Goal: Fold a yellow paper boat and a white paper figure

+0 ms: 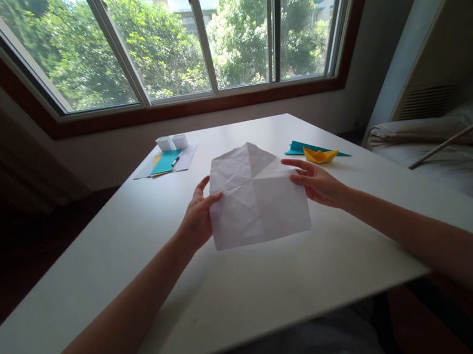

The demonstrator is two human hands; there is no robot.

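Note:
A white sheet of paper, marked with crossing creases, is held up above the table between my two hands. My left hand grips its left edge, the thumb lying on the near face and the other fingers mostly hidden. On the right edge, my right hand pinches the sheet with the thumb in front, while the index finger stretches out above. Just beyond my right hand sits a yellow folded paper boat. Behind the boat lies a folded blue paper plane.
The white table reaches toward the window. At its far left are two small white containers, blue paper over yellow and white sheets, and a pen. A covered sofa with a stick stands at the right.

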